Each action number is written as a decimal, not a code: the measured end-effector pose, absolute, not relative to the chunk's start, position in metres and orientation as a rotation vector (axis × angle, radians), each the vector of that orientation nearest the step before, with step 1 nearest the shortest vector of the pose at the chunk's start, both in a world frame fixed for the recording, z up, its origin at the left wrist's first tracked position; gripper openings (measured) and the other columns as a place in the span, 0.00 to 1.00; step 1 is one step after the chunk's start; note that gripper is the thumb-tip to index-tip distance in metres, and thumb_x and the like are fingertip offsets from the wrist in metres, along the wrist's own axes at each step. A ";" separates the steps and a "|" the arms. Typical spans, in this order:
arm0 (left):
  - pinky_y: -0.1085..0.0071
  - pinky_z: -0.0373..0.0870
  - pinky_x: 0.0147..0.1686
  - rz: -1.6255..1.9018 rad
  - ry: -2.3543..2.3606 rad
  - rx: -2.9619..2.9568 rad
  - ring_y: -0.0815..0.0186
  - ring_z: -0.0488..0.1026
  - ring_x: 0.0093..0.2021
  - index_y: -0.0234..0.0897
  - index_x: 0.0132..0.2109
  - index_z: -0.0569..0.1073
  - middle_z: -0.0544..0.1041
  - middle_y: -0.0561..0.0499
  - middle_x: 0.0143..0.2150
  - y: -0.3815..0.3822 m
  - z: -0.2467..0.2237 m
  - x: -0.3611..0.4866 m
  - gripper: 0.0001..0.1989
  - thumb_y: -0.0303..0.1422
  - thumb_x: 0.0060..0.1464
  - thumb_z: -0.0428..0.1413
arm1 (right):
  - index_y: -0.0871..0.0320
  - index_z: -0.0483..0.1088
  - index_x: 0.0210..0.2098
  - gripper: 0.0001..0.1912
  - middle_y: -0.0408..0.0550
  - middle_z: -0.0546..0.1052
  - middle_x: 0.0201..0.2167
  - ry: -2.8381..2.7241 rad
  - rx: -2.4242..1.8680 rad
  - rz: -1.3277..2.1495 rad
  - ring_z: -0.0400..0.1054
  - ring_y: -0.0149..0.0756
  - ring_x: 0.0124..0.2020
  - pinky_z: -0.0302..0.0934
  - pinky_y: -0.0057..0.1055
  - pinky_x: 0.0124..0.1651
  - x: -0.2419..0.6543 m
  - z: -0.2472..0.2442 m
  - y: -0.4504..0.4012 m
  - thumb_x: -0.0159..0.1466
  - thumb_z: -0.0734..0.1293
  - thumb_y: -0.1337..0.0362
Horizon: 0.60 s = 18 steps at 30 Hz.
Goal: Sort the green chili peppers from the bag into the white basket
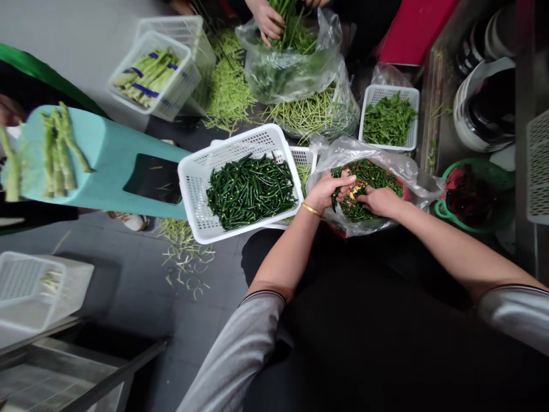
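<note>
My left hand [337,190], with a gold bangle at the wrist, is closed round some green chili peppers [334,200] over an open clear plastic bag [328,157]. Small yellow and red bits show in the palm. Beside it, my right hand [380,201] has its fingers pinched on the chilies at the left palm; its fingertips are partly hidden. More thin green chilies [373,171] fill the bag under both hands. Just left of the bag, a white perforated basket [195,197] holds a heap of dark green chilies [253,191].
Another person's hand [269,22] grips green stalks over a plastic bag [295,74]. Nearby are a basket of leafy greens [388,120], a green colander [441,210], a teal stool [128,137] with stalks, a basket of banded stalks [165,106] and trimmings [184,252] on the floor.
</note>
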<state>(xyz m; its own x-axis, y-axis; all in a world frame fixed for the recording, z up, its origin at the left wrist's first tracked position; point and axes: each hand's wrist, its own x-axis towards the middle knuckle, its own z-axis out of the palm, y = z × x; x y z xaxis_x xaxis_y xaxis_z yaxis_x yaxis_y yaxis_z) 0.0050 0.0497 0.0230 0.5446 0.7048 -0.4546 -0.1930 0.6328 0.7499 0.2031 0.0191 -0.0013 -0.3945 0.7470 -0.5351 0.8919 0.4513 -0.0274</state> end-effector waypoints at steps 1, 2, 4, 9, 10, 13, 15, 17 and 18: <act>0.76 0.47 0.17 0.587 0.838 0.708 0.78 0.55 0.17 0.36 0.26 0.63 0.61 0.59 0.17 0.049 0.022 0.005 0.24 0.42 0.42 0.71 | 0.52 0.74 0.56 0.20 0.58 0.75 0.49 2.263 1.323 -0.455 0.71 0.40 0.35 0.55 0.30 0.32 0.199 -0.008 0.021 0.68 0.60 0.62; 0.76 0.47 0.18 0.589 0.854 0.712 0.78 0.56 0.17 0.36 0.26 0.63 0.62 0.59 0.17 0.049 0.021 0.006 0.24 0.41 0.42 0.71 | 0.53 0.75 0.54 0.18 0.57 0.75 0.48 2.275 1.301 -0.479 0.71 0.40 0.35 0.56 0.31 0.33 0.196 -0.012 0.024 0.67 0.61 0.63; 0.77 0.48 0.18 0.605 0.910 0.716 0.78 0.58 0.18 0.36 0.27 0.64 0.64 0.58 0.18 0.048 0.019 0.009 0.23 0.39 0.42 0.71 | 0.56 0.77 0.47 0.14 0.56 0.76 0.46 2.327 1.325 -0.552 0.70 0.40 0.35 0.58 0.31 0.34 0.195 -0.015 0.033 0.66 0.63 0.63; 0.77 0.49 0.18 0.687 1.041 0.777 0.78 0.58 0.17 0.34 0.27 0.68 0.66 0.58 0.17 0.053 0.011 0.017 0.16 0.33 0.45 0.70 | 0.59 0.70 0.33 0.11 0.50 0.75 0.31 2.446 1.709 -1.227 0.69 0.36 0.31 0.62 0.30 0.34 0.218 0.005 0.058 0.65 0.67 0.57; 0.76 0.49 0.18 0.679 1.026 0.807 0.78 0.58 0.17 0.33 0.28 0.70 0.66 0.58 0.17 0.053 0.010 0.019 0.15 0.33 0.45 0.69 | 0.58 0.68 0.33 0.13 0.48 0.74 0.28 2.388 1.774 -1.454 0.69 0.34 0.28 0.63 0.29 0.33 0.222 0.010 0.060 0.65 0.67 0.54; 0.75 0.50 0.18 0.627 0.954 0.860 0.78 0.57 0.17 0.34 0.27 0.70 0.64 0.59 0.17 0.050 0.010 0.025 0.15 0.33 0.43 0.71 | 0.57 0.65 0.31 0.20 0.45 0.72 0.22 2.208 1.808 -1.909 0.67 0.32 0.23 0.64 0.29 0.29 0.223 0.020 0.059 0.65 0.66 0.46; 0.75 0.51 0.18 0.599 0.924 0.834 0.78 0.57 0.16 0.35 0.25 0.67 0.63 0.60 0.16 0.046 0.011 0.028 0.19 0.34 0.41 0.72 | 0.56 0.65 0.30 0.22 0.45 0.72 0.22 2.260 1.890 -1.781 0.67 0.33 0.24 0.64 0.30 0.30 0.219 0.022 0.056 0.66 0.65 0.44; 0.75 0.50 0.16 0.576 0.907 0.791 0.77 0.56 0.15 0.36 0.24 0.66 0.62 0.60 0.15 0.042 0.012 0.030 0.21 0.36 0.41 0.72 | 0.55 0.67 0.30 0.20 0.47 0.74 0.26 2.368 2.037 -1.456 0.68 0.37 0.30 0.64 0.32 0.34 0.218 0.021 0.056 0.67 0.63 0.45; 0.75 0.49 0.16 0.568 0.902 0.765 0.77 0.56 0.14 0.36 0.25 0.66 0.61 0.59 0.15 0.041 0.013 0.030 0.20 0.37 0.41 0.72 | 0.55 0.68 0.31 0.19 0.49 0.75 0.29 2.412 2.087 -1.274 0.69 0.39 0.33 0.64 0.33 0.36 0.220 0.021 0.056 0.68 0.63 0.47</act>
<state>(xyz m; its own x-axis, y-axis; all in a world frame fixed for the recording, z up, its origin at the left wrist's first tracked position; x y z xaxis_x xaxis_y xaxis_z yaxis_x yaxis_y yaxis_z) 0.0297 0.0408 0.0130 0.5086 0.7169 -0.4768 -0.1200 0.6074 0.7853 0.2201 0.0559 0.0206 -0.2345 0.9425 -0.2380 0.7281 0.0080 -0.6854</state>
